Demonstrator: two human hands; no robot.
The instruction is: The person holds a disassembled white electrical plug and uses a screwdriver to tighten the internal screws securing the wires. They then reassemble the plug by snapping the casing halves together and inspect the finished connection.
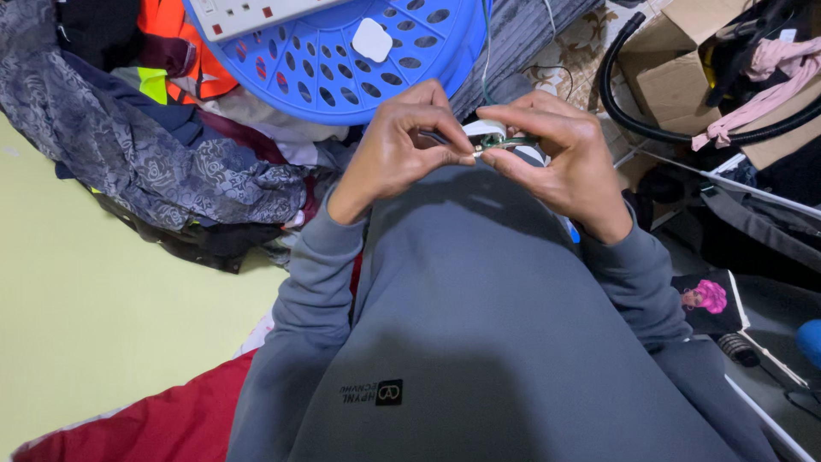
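Observation:
Both of my hands meet in front of my chest over a small white device (484,130) with a green circuit board showing at its edge. My left hand (402,147) pinches a thin dark tool against the device from the left. From the right, my right hand (560,154) grips the device with thumb and fingers. A thin wire runs up from the device toward the top of the view. I wear a grey sweatshirt (479,325) that fills the lower middle.
A blue perforated plastic basket (359,68) lies beyond my hands with a white plug (372,38) and a white power strip (248,13) on it. Piled clothes (162,145) are at left, cardboard boxes (676,60) and a black hose (633,111) at right.

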